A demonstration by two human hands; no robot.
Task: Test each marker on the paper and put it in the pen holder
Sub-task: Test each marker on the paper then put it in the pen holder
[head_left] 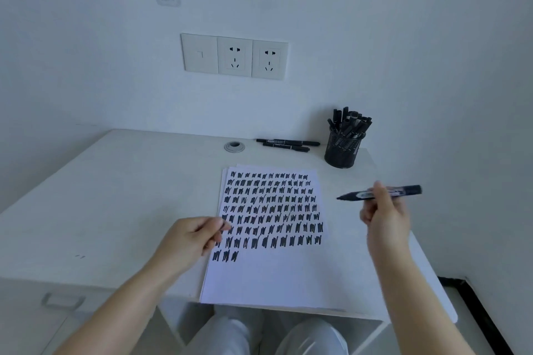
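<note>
My right hand [385,216] holds a black marker [403,191] level above the desk, right of the paper, with its bare tip pointing left. My left hand [191,236] rests with curled fingers on the left edge of the white paper [277,274]. A small dark piece, seemingly the marker's cap, is pinched at its fingertips. Rows of black test strokes cover the upper part of the paper. The black mesh pen holder [341,150] stands at the back right, full of several black markers. Two more black markers [288,143] lie flat to the left of it.
The white desk [115,196] stands against a wall with a socket panel [234,56]. A round cable grommet [234,147] sits at the back centre. A drawer handle [62,301] shows at the lower left, and my knees show under the desk.
</note>
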